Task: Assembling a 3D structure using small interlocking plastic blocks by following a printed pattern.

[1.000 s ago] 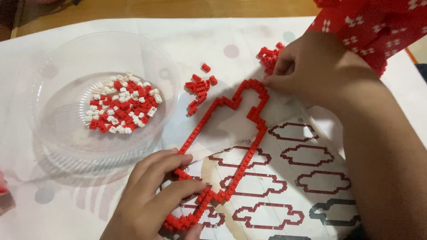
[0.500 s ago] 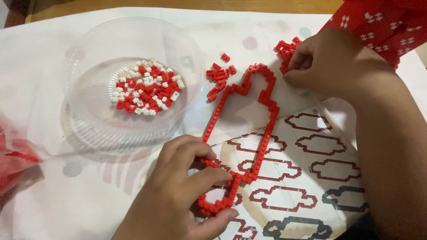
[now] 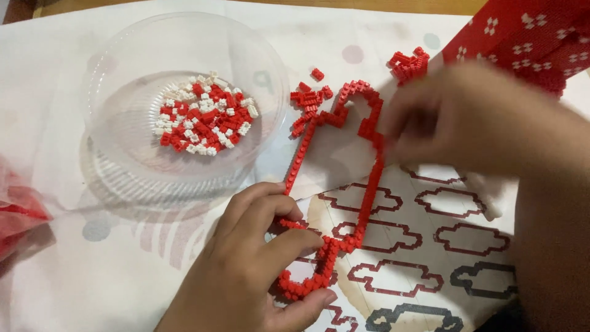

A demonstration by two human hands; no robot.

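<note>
Left hand (image 3: 246,270) pins brick outline (image 3: 344,184) beside bowl (image 3: 123,166).

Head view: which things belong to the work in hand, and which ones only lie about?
In use:
- red outline of tiny plastic bricks
- left hand
- right hand
- loose red bricks

Lying about:
- clear round plastic dish of red and white bricks
- red plastic bag

Left hand (image 3: 246,270) fingers pinch red brick outline (image 3: 344,184) bottom end; blurred right hand (image 3: 473,117) touches its upper edge
</note>
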